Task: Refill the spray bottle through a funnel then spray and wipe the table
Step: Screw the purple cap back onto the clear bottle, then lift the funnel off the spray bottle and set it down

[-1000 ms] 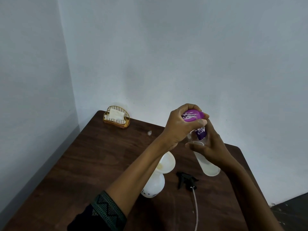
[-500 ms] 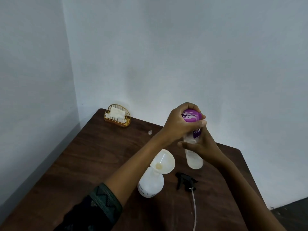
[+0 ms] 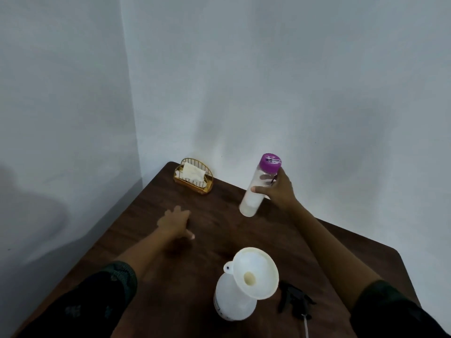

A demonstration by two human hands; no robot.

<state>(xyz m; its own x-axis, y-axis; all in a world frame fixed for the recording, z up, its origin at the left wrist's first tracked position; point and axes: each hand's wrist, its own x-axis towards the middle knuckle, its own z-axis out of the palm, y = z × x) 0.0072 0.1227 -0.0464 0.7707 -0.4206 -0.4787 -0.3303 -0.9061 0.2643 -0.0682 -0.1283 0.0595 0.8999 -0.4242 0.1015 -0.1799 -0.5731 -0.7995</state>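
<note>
Right grip round purple-capped bottle — milky liquid inside, left grip spread, empty, funnel in spray bottle

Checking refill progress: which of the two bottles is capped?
The bottle with the purple cap, held in the right hand. The white spray bottle nearer the camera has no cap, only a funnel in its neck.

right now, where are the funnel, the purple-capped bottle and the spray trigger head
funnel (image 3: 259,266), head view, inner bowl wall
purple-capped bottle (image 3: 251,200), head view, lower body below the fingers
spray trigger head (image 3: 294,302), head view, black body
</note>
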